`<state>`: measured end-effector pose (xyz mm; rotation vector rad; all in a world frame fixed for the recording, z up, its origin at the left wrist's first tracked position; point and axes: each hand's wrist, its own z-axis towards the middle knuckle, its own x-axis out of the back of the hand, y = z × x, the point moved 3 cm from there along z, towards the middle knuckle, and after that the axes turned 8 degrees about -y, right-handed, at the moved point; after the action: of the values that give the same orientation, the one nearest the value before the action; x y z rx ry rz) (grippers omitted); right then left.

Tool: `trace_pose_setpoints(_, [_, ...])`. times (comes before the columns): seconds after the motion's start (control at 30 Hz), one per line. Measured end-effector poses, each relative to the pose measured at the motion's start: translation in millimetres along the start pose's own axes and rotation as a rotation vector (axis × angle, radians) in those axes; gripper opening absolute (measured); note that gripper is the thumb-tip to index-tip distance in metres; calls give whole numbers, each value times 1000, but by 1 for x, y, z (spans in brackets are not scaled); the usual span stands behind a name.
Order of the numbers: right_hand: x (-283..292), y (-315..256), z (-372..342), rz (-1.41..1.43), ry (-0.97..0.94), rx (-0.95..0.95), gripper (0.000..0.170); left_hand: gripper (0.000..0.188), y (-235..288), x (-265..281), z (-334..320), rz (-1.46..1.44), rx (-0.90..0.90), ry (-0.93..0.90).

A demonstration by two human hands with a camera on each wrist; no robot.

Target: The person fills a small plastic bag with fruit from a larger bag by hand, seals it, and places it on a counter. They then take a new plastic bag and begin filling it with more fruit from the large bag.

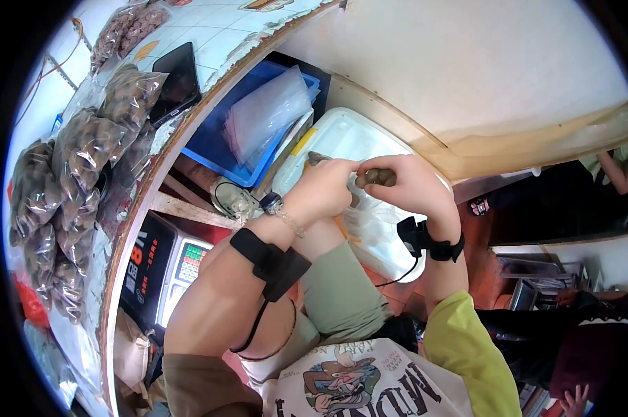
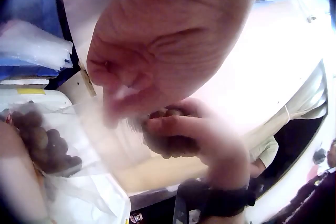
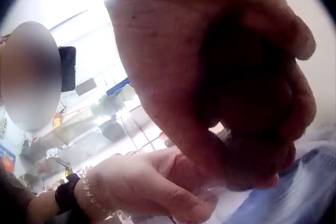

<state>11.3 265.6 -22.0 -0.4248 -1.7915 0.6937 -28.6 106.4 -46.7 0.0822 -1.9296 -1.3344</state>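
Observation:
My right hand (image 1: pixel 415 182) holds a handful of brown, rounded, nut-like pieces (image 1: pixel 378 178), its fingers curled round them. In the left wrist view the same handful (image 2: pixel 172 140) shows below my left hand (image 2: pixel 168 40). That left hand has curled fingers at the film of a clear plastic bag (image 2: pixel 86 153), close beside the right fingertips. More brown pieces (image 2: pixel 44 142) sit in the lower part of this bag, over the white tub (image 1: pixel 342 128). In the right wrist view the handful is dark and mostly hidden by the right hand (image 3: pixel 173 61).
Filled bags (image 1: pixel 85 149) of brown pieces and a black phone (image 1: pixel 176 80) lie on the counter at left. A blue crate (image 1: pixel 210 149) holds flat clear bags (image 1: pixel 269 115). Below the counter stands a scale (image 1: pixel 182 267). Other people (image 1: pixel 609 174) are at right.

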Motion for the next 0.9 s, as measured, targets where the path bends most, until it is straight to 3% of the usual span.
trace_pose_setpoints(0.13, [-3, -10, 5, -109, -33, -18, 36, 51, -14, -2, 5, 6, -7, 7])
trace_pose_setpoints(0.33, [-11, -9, 9, 113, 20, -65, 31, 46, -27, -2, 7, 12, -17, 83])
trace_pose_setpoints(0.5, [-20, -4, 15, 312, 301, 17, 32, 49, -20, 1, 4, 82, 55, 99])
trace_pose_setpoints(0.63, [-32, -1, 20, 403, 231, -14, 32, 47, -14, 3, 3, 65, 100, 83])
trace_pose_setpoints(0.73, [-32, -1, 20, 302, 261, 9, 32, 46, -18, 6, 6, 67, 143, 80])
trace_pose_setpoints(0.9, [-25, -4, 18, 183, 118, -81, 31, 52, -24, 5, 8, 48, 125, 84])
